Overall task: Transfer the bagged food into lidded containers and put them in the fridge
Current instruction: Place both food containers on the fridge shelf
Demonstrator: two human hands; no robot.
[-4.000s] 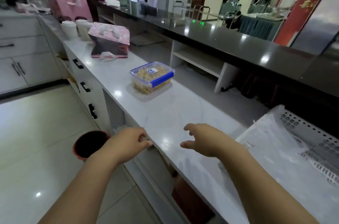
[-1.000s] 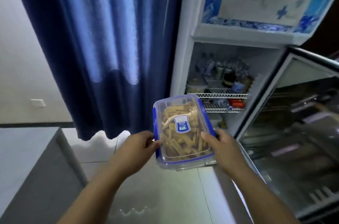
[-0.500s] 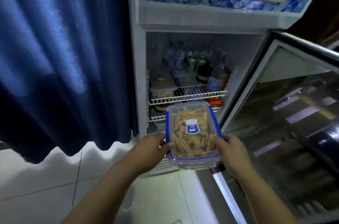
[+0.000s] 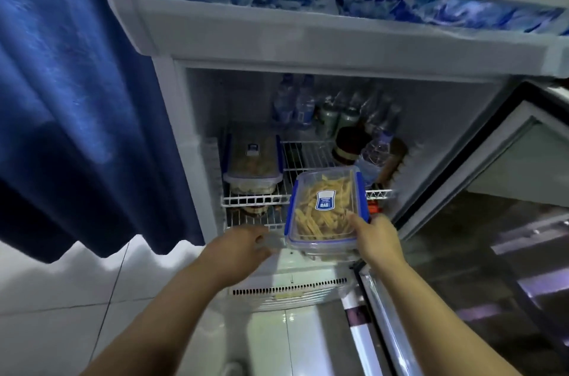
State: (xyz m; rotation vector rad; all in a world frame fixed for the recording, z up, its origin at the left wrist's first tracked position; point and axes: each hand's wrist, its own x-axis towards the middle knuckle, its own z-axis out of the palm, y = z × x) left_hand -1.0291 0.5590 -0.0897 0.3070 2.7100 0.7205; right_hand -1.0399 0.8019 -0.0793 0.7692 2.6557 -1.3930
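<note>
Fridge (image 4: pixel 172 141) fills the frame, white cabinet, blue ice-pattern panel along the top. Glass door (image 4: pixel 480 221) swung open to the right, reflections on it. Blue curtain (image 4: pixel 77 98) hangs left of the fridge, hem just above the pale tiled floor (image 4: pixel 61 298). Vent grille (image 4: pixel 289 286) runs along the fridge base.

Inside, upper wire shelf (image 4: pixel 255 199) carries a second box (image 4: pixel 252 160), clear with blue lid clips and a small label, sitting at the left, contents blurred. Right of it, bare wire. Bottles (image 4: pixel 303 104) stand at the back in a row, water and darker ones; a brown jar (image 4: pixel 349 144) and a tipped water bottle (image 4: pixel 374 151) sit at the right rear. A lower shelf (image 4: pixel 246 223) shows below, items there too dark to tell; something red (image 4: pixel 373 208) sits at its right edge.

Box (image 4: pixel 326 209), the task's one: clear, blue-rimmed lid on, blue-white label on top, full of pale yellow strips. It is held in the air in front of the fridge opening, its far end over the front edge of the upper shelf, right of the second box, not touching it. Tilted a bit, far end up.

Right hand (image 4: pixel 374 237) grips the box at its near right corner, thumb on the lid. Left hand (image 4: pixel 243 244) is off the box, just left of its near corner, fingers loosely spread, blurred, holding nothing. Both forearms bare.
</note>
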